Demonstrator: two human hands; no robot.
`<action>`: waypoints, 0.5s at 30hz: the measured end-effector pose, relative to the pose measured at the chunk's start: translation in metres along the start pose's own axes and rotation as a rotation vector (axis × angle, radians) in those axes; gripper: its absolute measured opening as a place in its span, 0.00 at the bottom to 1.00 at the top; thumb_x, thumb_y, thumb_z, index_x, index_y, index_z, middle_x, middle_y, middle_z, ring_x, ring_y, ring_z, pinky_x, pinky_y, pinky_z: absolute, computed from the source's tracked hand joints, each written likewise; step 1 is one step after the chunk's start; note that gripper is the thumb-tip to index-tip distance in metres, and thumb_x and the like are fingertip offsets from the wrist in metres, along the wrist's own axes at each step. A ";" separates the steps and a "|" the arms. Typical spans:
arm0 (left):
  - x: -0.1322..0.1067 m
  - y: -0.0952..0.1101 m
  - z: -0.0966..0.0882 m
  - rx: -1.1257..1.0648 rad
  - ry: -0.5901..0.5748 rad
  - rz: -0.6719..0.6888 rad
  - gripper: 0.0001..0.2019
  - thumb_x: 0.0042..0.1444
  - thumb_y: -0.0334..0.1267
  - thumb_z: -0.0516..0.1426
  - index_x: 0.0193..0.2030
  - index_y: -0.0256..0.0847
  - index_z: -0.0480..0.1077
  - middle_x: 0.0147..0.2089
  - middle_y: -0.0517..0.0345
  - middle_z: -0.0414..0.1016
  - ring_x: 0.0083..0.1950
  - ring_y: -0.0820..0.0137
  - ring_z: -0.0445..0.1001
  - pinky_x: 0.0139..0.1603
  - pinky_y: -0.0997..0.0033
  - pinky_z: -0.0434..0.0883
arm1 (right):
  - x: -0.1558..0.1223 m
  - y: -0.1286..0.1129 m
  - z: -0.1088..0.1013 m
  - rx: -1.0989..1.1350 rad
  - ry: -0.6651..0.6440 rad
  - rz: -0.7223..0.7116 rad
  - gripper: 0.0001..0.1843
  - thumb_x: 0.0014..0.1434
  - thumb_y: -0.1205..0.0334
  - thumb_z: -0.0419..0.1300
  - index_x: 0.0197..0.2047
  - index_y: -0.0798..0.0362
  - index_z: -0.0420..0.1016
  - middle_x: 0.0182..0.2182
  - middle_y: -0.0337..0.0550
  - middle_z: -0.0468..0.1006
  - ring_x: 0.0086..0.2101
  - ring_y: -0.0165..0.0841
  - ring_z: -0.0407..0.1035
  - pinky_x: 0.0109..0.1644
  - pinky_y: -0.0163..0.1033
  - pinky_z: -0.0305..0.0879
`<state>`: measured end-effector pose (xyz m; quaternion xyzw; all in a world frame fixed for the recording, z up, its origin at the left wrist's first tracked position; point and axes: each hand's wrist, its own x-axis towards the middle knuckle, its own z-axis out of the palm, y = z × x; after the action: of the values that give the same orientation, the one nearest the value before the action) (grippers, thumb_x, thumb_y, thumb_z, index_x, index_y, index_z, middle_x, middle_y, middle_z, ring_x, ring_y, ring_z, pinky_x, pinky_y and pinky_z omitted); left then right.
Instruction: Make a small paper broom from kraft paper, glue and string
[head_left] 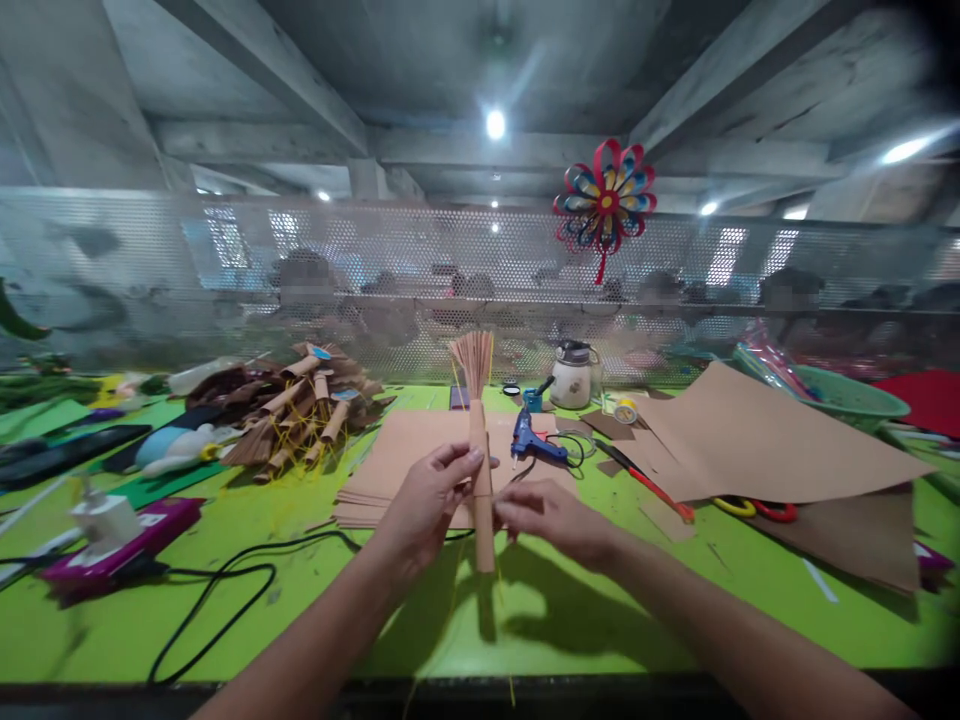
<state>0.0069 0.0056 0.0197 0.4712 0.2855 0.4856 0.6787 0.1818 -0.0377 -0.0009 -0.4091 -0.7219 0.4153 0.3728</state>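
paper broom (481,470): brown | table (300,625): lime green | glue gun (536,440): blue

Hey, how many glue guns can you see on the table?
1: the blue glue gun, just beyond the right hand. Another could be hidden beneath the brown paper at right.

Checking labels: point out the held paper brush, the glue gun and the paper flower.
Paper brush (483,486): head view, on its rolled handle.
Glue gun (531,440): head view, on its blue body.
Paper flower (607,203): head view, on its center.
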 end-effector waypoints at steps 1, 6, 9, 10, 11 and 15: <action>0.001 0.001 0.004 -0.004 -0.010 0.013 0.10 0.52 0.35 0.64 0.39 0.33 0.73 0.35 0.53 0.78 0.36 0.73 0.74 0.37 0.79 0.71 | 0.000 -0.004 0.010 0.177 -0.118 -0.006 0.22 0.61 0.45 0.57 0.41 0.57 0.77 0.36 0.48 0.79 0.35 0.34 0.73 0.39 0.39 0.69; -0.002 0.008 0.016 -0.028 -0.106 0.045 0.13 0.55 0.40 0.62 0.44 0.37 0.70 0.40 0.51 0.80 0.38 0.72 0.75 0.41 0.74 0.71 | 0.005 0.005 0.039 0.554 -0.234 0.038 0.25 0.58 0.41 0.59 0.36 0.58 0.69 0.29 0.48 0.78 0.28 0.30 0.72 0.35 0.37 0.67; -0.003 0.008 0.017 -0.059 -0.153 0.030 0.14 0.54 0.40 0.64 0.44 0.36 0.71 0.40 0.49 0.80 0.41 0.67 0.77 0.46 0.69 0.72 | 0.007 0.017 0.044 0.522 -0.219 0.049 0.25 0.59 0.38 0.56 0.37 0.55 0.62 0.27 0.43 0.77 0.22 0.28 0.70 0.29 0.35 0.65; -0.003 0.008 0.017 -0.062 -0.156 0.026 0.13 0.53 0.40 0.64 0.43 0.36 0.72 0.39 0.49 0.80 0.41 0.66 0.78 0.46 0.68 0.72 | 0.008 0.019 0.045 0.504 -0.219 0.051 0.25 0.59 0.38 0.55 0.38 0.54 0.61 0.26 0.42 0.76 0.21 0.27 0.69 0.27 0.34 0.64; -0.002 0.006 0.017 -0.059 -0.156 0.023 0.12 0.53 0.40 0.64 0.41 0.36 0.73 0.38 0.50 0.80 0.40 0.66 0.78 0.46 0.68 0.72 | 0.007 0.020 0.045 0.483 -0.216 0.050 0.25 0.60 0.37 0.54 0.38 0.54 0.60 0.26 0.41 0.76 0.20 0.26 0.68 0.25 0.33 0.63; 0.004 0.000 0.015 -0.032 -0.138 0.039 0.11 0.52 0.41 0.65 0.35 0.34 0.76 0.33 0.53 0.79 0.37 0.68 0.79 0.42 0.72 0.73 | 0.006 0.016 0.048 0.392 -0.129 0.055 0.27 0.60 0.35 0.51 0.34 0.54 0.60 0.22 0.36 0.70 0.17 0.23 0.61 0.22 0.31 0.57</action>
<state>0.0214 0.0040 0.0264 0.4980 0.2208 0.4694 0.6949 0.1423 -0.0413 -0.0322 -0.3207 -0.6381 0.5834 0.3869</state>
